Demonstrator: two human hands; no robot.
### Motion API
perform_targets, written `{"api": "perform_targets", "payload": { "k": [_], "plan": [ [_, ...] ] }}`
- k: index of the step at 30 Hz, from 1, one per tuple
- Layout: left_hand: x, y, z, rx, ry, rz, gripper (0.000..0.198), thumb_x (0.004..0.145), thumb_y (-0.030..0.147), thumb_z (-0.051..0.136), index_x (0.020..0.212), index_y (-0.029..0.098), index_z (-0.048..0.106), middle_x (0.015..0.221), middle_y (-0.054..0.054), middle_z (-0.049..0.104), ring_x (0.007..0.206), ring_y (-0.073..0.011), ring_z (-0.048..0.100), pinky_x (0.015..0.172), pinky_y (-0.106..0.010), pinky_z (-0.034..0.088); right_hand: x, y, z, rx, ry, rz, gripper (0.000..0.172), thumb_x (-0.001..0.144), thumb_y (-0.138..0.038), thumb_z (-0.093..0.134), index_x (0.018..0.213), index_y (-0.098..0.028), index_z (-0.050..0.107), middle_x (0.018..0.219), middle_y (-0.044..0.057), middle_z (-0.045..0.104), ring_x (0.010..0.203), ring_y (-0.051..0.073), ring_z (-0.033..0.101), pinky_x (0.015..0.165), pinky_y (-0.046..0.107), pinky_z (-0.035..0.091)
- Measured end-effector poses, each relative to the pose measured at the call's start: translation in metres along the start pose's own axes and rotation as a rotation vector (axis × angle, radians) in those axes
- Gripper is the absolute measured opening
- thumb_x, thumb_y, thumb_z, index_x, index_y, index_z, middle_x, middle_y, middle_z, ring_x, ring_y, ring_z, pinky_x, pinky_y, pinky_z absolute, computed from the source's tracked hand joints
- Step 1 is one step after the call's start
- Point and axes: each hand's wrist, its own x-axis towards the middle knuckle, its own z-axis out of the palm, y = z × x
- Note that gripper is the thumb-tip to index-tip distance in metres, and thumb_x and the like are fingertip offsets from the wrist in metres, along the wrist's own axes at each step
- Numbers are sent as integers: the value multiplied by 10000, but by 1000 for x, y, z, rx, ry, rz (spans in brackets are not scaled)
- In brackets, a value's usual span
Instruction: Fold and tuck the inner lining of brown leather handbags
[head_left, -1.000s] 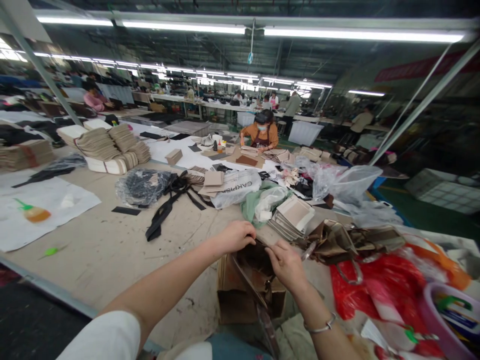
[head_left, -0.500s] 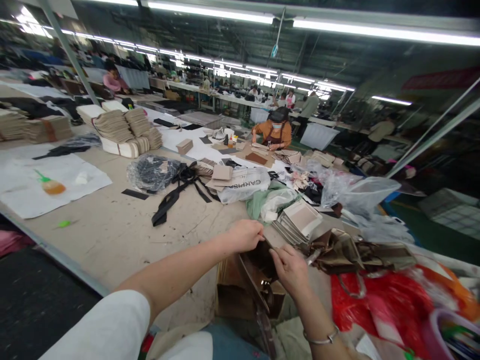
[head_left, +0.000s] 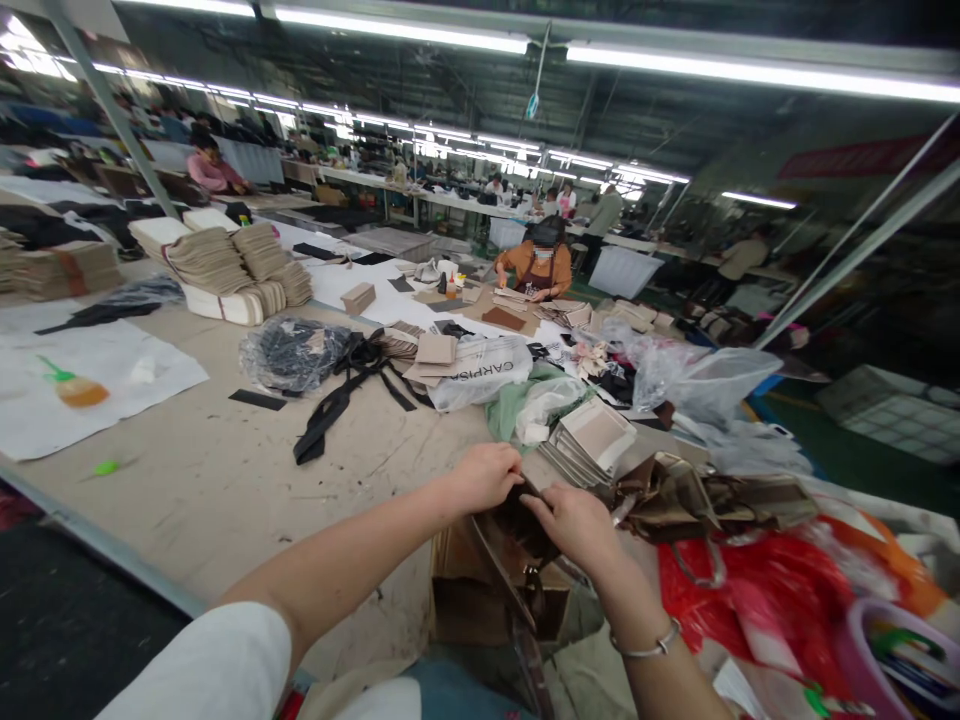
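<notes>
A brown handbag [head_left: 487, 600] with a strap and shiny metal fittings stands at the table's near edge, in front of my body. My left hand [head_left: 486, 477] is closed, its fingers pinching the bag's upper rim at the far side. Just to the right, my right hand [head_left: 577, 522] grips the same rim, thumb and fingers against the dark opening. Both hands are close together. The bag's inside is dark, and part of its rim is hidden behind my fingers. A bracelet [head_left: 646, 640] circles my right wrist.
Stacked beige panels [head_left: 592, 440] lie beyond my hands, beside a green cloth [head_left: 517, 395]. Brown bag pieces [head_left: 675, 500], red plastic [head_left: 765, 590] and a purple basket [head_left: 862, 650] crowd the right. Black straps [head_left: 322, 415] lie left. A co-worker [head_left: 536, 265] sits across the table.
My right hand has shifted slightly left and up along the bag's rim, closer to my left hand. The whole view has shifted a little, and the left hand keeps its grip.
</notes>
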Motion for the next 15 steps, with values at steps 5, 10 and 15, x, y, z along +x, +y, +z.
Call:
{"api": "perform_targets", "payload": {
  "k": [5,10,15],
  "plan": [
    [-20,2,-15,-163,64,47,840,647,245,722,1369,189,296,1409,-143,364,1299,-271,350,1059,-421,339,5,-1,0,-20,-32,-8,455,933,-446,330,760,-207,676,796,53,679,742,187,632,624,274,395],
    [-53,17,-14,-167,-47,-111,978,656,193,668,1453,182,101,1500,-157,186,1382,-285,192,1107,-437,270,3,-3,-1,-23,-39,66,488,935,-455,298,783,-198,684,829,78,688,785,197,639,671,278,417],
    [-40,-10,-21,-51,-69,-89,905,685,-11,448,1460,206,36,1432,-134,361,1257,-221,435,1007,-342,402,-6,-7,-3,7,-71,149,485,924,-464,308,820,-189,693,880,98,698,850,212,639,725,285,428]
  ]
}}
